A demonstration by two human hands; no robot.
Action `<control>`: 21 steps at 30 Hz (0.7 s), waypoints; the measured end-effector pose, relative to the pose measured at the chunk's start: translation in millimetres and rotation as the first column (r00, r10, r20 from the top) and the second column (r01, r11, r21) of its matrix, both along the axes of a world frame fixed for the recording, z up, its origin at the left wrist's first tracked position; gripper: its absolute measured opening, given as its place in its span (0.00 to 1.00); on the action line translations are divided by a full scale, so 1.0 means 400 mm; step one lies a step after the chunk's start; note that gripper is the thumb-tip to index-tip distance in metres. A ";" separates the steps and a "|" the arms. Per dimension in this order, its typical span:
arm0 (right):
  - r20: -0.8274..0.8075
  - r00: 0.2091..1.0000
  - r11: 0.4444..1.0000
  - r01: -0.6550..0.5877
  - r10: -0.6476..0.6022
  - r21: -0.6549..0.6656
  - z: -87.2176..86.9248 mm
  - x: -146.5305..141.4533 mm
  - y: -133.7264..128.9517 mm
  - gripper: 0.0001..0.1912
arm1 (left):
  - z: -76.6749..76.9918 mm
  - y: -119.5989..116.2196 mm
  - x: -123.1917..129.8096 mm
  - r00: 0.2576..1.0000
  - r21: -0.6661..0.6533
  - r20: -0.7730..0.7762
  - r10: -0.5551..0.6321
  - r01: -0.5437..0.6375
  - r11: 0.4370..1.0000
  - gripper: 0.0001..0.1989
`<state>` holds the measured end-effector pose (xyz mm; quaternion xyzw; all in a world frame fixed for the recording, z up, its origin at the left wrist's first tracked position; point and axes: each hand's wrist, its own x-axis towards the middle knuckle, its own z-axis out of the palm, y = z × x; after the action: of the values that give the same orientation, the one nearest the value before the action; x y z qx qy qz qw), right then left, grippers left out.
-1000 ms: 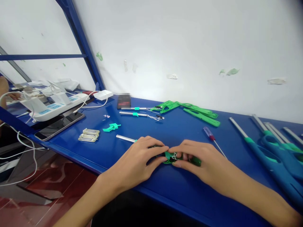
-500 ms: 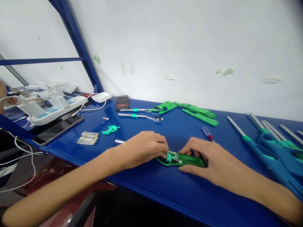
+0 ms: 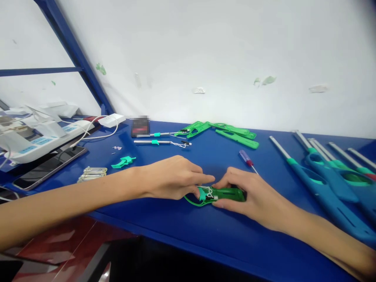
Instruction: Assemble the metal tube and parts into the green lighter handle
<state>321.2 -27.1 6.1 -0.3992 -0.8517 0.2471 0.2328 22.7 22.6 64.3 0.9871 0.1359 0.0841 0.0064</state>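
A green half shell (image 3: 227,194) lies near the table's front edge, with white wires and a small black and silver part inside. My right hand (image 3: 249,190) grips its right end between thumb and fingers. At its left end my left hand (image 3: 176,180) presses the thumb against a teal trigger piece (image 3: 202,194), its index finger stretched out above the wires. A screwdriver (image 3: 246,158) with a clear and red handle lies behind my right hand. Two metal rods with teal collars (image 3: 155,142) and wires rest farther back.
Green shells (image 3: 235,135) lie by the wall. Blue long-nosed lighters (image 3: 323,188) fill the right side. To the left are a phone (image 3: 49,168), a power strip (image 3: 47,143), a teal piece (image 3: 123,161) and clear tubes (image 3: 92,174).
The view has shifted right, so things appear farther left. My left index finger has lifted off the teal piece and straightened toward the right. My right hand still holds the shell.
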 end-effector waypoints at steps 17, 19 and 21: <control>-0.008 0.999 0.999 0.051 -0.051 -0.007 0.001 -0.011 -0.005 0.17 | 0.018 -0.039 -0.001 0.988 -0.141 0.042 0.151 -0.143 0.980 0.12; -0.006 0.998 0.998 0.056 -0.056 -0.021 0.004 -0.013 -0.007 0.17 | 0.014 -0.063 -0.004 0.976 -0.149 0.076 0.202 -0.190 0.971 0.11; -0.001 0.998 0.997 0.063 -0.063 -0.038 0.006 -0.014 -0.010 0.17 | 0.006 -0.089 -0.007 0.958 -0.158 0.118 0.260 -0.241 0.958 0.10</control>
<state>315.7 -31.2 8.7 -0.4300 -0.8335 0.2563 0.2337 20.0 -12.9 66.8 0.9508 0.2649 0.1420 0.0751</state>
